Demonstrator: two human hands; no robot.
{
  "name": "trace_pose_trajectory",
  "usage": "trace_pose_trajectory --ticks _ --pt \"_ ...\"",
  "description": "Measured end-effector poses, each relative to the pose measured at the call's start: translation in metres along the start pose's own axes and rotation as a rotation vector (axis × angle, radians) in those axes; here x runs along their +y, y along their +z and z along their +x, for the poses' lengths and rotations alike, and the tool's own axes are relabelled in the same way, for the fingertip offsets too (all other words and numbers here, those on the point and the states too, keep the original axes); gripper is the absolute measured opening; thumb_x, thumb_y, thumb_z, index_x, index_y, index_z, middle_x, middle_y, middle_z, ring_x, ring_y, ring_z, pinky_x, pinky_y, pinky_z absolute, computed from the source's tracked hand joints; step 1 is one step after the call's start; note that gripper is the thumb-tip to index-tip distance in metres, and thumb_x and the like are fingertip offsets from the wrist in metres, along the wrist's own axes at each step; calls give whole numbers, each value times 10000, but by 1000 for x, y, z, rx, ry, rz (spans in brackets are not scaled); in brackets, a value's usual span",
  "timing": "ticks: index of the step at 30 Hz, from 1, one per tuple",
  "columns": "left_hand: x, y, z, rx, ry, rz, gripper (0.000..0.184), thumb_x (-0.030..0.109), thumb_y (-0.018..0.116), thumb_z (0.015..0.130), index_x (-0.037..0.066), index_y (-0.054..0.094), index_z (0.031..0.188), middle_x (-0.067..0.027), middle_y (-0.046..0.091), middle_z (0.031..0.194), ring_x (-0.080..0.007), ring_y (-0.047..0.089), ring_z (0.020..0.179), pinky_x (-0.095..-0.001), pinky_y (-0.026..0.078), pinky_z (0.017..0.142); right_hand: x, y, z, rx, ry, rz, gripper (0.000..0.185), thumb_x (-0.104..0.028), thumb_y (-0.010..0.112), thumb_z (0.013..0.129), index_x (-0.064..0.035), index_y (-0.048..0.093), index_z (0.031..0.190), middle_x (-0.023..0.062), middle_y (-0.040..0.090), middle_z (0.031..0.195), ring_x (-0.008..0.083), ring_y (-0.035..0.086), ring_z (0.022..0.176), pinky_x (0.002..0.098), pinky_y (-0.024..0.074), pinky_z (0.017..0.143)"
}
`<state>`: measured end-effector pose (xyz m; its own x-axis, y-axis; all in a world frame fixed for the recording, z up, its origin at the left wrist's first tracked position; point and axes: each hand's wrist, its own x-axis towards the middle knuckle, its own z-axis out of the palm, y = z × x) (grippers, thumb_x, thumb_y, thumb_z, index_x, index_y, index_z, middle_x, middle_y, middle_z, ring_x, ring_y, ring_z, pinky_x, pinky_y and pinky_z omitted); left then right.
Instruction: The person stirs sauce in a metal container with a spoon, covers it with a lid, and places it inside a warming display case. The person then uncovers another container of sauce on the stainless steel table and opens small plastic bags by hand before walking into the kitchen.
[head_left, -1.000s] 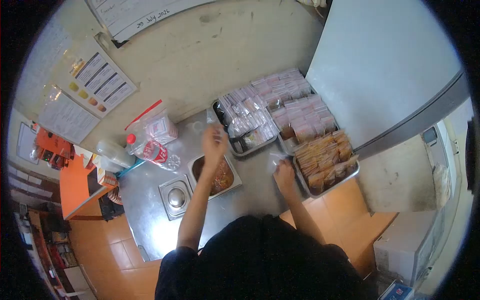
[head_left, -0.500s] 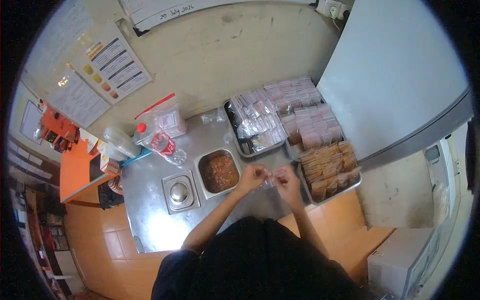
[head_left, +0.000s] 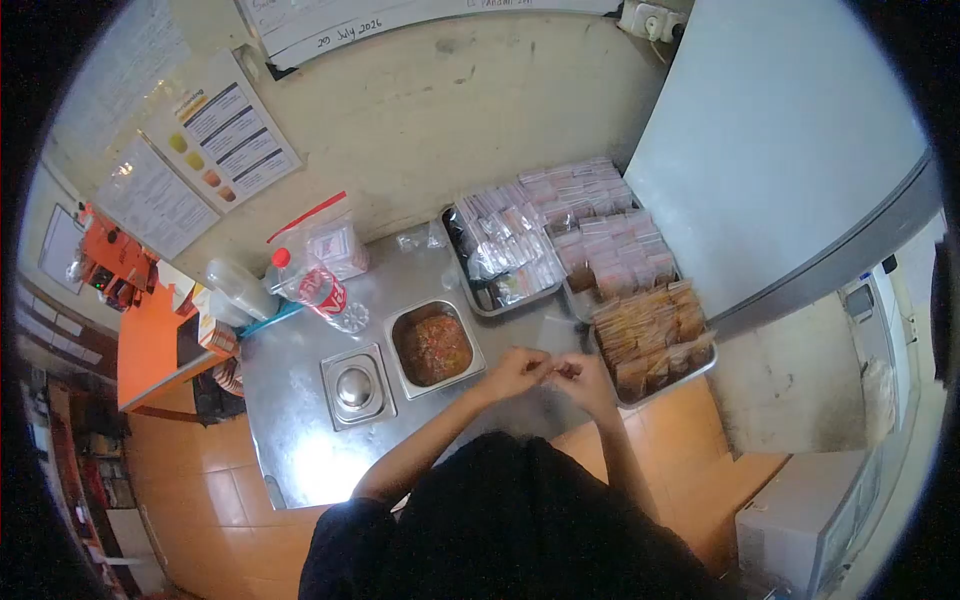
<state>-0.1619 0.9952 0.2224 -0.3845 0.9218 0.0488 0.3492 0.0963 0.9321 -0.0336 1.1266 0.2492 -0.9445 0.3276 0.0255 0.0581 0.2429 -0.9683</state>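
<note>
My left hand (head_left: 518, 373) and my right hand (head_left: 588, 382) meet over the front of the steel table, fingertips pinched together. Between them is what looks like a small clear plastic bag (head_left: 557, 333), thin and hard to make out against the metal. Left of my left hand, a steel pan (head_left: 392, 352) holds a chunky red-brown sauce (head_left: 436, 347). Close beyond my right hand stands a tray (head_left: 668, 386) packed with flat sachets of orange-brown filling (head_left: 650, 335).
Behind are trays of clear sachets (head_left: 510, 240) and pale pink sachets (head_left: 615, 245). A lidded steel container (head_left: 357, 388) sits left of the pan. A red-capped bottle (head_left: 325, 293) and a zip bag (head_left: 335, 245) stand at the back left. A white panel (head_left: 780, 150) rises at right.
Both hands have moved slightly down and to the right, and their fingertips are now closer together. The clear plastic shows beyond the fingers instead of below them. The view has shifted a little.
</note>
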Motion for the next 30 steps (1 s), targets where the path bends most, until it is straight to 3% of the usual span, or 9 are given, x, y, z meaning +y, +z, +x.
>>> trace_pose_trajectory --ticks 4,8,10,13,19,22,25,28,30 --pt "9 -12 -5 -140 -115 -149 312 258 512 932 8 627 785 -121 598 649 -228 588 591 -348 461 589 -5 -17 -3 -142 245 214 117 -114 702 799 -5 660 788 40 640 683 83 560 611 250 435 549" --pt "24 0 -13 55 -150 470 254 251 623 820 3 613 767 -182 619 670 -359 639 668 -425 495 633 -1 0 -8 185 -75 -425 159 -132 712 725 -7 624 769 131 595 660 243 589 585 328 452 542" --pt "20 1 -12 47 -212 467 266 250 663 758 4 608 841 -203 631 756 -409 626 741 -463 500 668 -3 1 -7 222 22 -659 187 -133 701 700 -11 605 804 179 586 726 332 600 629 377 463 556" --pt "39 0 -15 219 -195 435 313 209 669 743 10 582 968 -222 624 859 -430 618 787 -493 500 688 -23 7 -8 377 -163 -775 189 -106 648 738 -16 580 890 194 578 855 395 588 723 433 465 590" --pt "42 9 -5 387 37 320 287 83 602 812 29 523 1082 -219 596 932 -424 611 772 -493 499 651 -19 32 -6 454 -276 -668 181 -15 556 806 -19 582 985 187 552 920 419 571 773 434 485 635" --pt "41 9 -8 471 43 420 245 66 601 820 34 549 1057 -188 597 915 -394 614 723 -453 506 609 -12 29 -3 570 -390 -715 175 -14 565 841 -4 597 1013 165 598 904 332 611 693 377 498 585" --pt "46 12 -16 556 199 560 210 55 623 806 44 588 1013 -150 597 861 -339 617 668 -412 509 569 -14 22 2 654 -291 -252 126 -17 594 855 13 612 976 112 644 863 173 595 581 291 469 498" --pt "34 15 -16 610 385 618 181 34 643 786 48 615 964 -124 590 817 -293 618 634 -389 512 548 -28 16 -1 592 259 414 125 -39 694 797 -10 661 914 96 662 823 158 644 768 252 504 613" --pt "35 13 -18 603 431 581 167 21 648 780 47 623 944 -103 590 825 -262 624 636 -366 510 541 -14 8 -4 433 301 667 96 -48 669 829 -23 668 922 58 658 833 121 619 734 227 474 584"
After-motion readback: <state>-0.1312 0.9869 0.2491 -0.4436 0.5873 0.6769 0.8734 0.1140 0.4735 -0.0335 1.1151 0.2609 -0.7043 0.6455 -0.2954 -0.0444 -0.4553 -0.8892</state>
